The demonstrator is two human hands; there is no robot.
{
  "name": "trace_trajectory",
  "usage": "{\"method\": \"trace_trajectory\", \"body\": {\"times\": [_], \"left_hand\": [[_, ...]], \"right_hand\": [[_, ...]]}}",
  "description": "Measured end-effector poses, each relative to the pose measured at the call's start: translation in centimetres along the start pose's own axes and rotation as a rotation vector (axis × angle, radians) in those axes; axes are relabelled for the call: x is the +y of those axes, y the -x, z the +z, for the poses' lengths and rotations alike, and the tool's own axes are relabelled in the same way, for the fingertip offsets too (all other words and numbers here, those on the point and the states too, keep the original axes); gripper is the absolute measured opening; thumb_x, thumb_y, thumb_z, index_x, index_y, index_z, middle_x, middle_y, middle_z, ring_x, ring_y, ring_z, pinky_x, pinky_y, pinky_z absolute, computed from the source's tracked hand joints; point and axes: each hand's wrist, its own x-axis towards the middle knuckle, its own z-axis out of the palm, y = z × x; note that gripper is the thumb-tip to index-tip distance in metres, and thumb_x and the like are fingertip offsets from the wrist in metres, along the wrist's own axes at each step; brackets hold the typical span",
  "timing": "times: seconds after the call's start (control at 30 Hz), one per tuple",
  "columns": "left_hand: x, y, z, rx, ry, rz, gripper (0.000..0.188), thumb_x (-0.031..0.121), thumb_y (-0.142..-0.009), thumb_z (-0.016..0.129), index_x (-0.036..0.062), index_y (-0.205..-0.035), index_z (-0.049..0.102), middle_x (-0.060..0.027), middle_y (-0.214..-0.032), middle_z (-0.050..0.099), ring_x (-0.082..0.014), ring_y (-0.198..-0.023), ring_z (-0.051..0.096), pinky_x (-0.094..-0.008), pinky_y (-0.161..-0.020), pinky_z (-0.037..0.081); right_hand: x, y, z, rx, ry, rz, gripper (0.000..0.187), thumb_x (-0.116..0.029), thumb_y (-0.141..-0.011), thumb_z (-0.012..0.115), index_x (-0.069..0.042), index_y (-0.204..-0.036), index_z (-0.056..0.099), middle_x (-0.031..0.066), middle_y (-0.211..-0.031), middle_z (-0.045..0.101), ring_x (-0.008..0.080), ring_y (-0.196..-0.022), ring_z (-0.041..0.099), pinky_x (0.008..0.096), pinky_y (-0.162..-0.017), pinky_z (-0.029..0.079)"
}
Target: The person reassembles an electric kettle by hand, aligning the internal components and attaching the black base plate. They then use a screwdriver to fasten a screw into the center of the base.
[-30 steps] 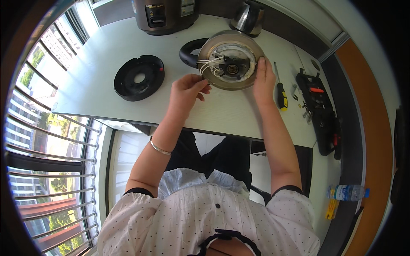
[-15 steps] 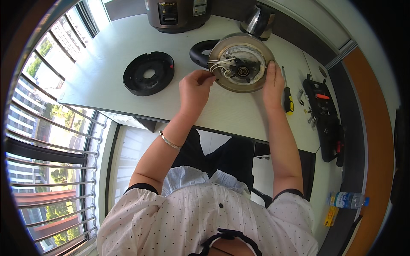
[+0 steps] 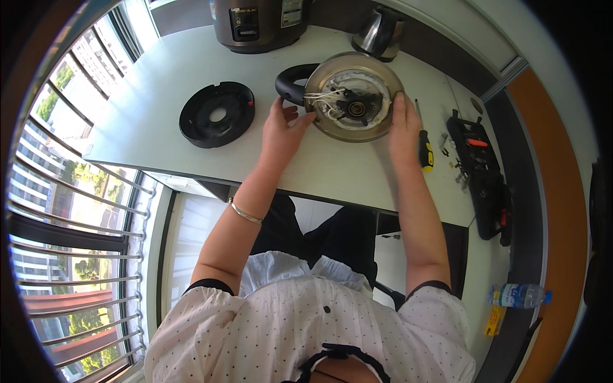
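Observation:
An electric kettle (image 3: 383,73) lies with its underside facing me, its black handle (image 3: 292,84) pointing left. Its bottom cover is off, exposing white wires (image 3: 322,97) and a round black connector (image 3: 357,108). My right hand (image 3: 403,131) grips the kettle's right side with straight fingers pressed along the rim. At the lower left rim, my left hand (image 3: 284,131) has thumb and fingers spread apart. Its thumb reaches the rim and its fingertips are close under the handle, with nothing visible between them. A black ring-shaped bottom cover (image 3: 233,131) rests on the table to the left.
Right of the kettle lie a yellow-and-black screwdriver (image 3: 426,153), small metal bits (image 3: 458,167) and an open black tool case (image 3: 482,172). Behind stand a brown cooker (image 3: 262,32) and another steel kettle (image 3: 377,35). A water bottle (image 3: 520,295) is at the lower right.
My left hand's pinched fingers near the wires have opened and moved slightly down and left, toward the handle. My right hand still holds the kettle's right side.

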Motion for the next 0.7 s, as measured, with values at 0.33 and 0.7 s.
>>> {"method": "trace_trajectory", "body": {"times": [0.33,0.7], "left_hand": [[0.8,-0.4,-0.3,-0.127,0.052,-0.235,0.017,0.01,-0.083,0.063,-0.0057,-0.088,0.065,-0.0129,-0.066,0.064,-0.0182,-0.061,0.063,-0.0308,-0.058,0.048],[1.8,0.3,-0.8,-0.021,-0.337,-0.113,0.021,0.023,-0.077,0.067,0.0025,-0.08,0.068,-0.0181,-0.071,0.063,-0.0376,-0.07,0.059,-0.0431,-0.063,0.046]], "right_hand": [[-0.1,0.6,0.5,0.003,0.102,-0.178,0.044,-0.035,-0.093,0.052,0.004,-0.114,0.06,0.0214,-0.099,0.066,0.0279,-0.094,0.065,0.0326,-0.084,0.047],[-0.7,1.3,0.6,0.008,0.192,-0.287,0.037,-0.025,-0.088,0.059,-0.002,-0.117,0.058,0.016,-0.111,0.063,0.0275,-0.098,0.063,0.0352,-0.084,0.049]]}}
